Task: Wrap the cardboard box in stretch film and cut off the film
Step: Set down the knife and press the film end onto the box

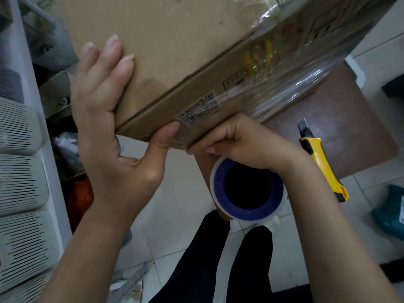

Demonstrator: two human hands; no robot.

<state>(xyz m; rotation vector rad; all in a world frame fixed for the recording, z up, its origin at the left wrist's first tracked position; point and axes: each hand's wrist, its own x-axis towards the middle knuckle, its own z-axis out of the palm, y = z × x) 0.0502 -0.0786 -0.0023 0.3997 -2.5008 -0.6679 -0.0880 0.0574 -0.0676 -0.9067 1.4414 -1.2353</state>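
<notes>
While straight left fingers [113, 51] press the cardboard box [175, 40], its label [196, 108] illegible, curled right fingers [204, 147] grip the film roll [251, 212].

Cardboard box [175, 51] on small table [349, 132], overhanging left edge. Film roll [218, 186] before box, seemingly at table's near corner, under right hand [247, 143]. Knife [321, 158] on table, right of roll.

My right hand [247, 143] hides the far rim of the film roll [219, 193]. Beyond my left hand [105, 119] the box [175, 51] is cut off; its label [199, 108] is unreadable.
</notes>
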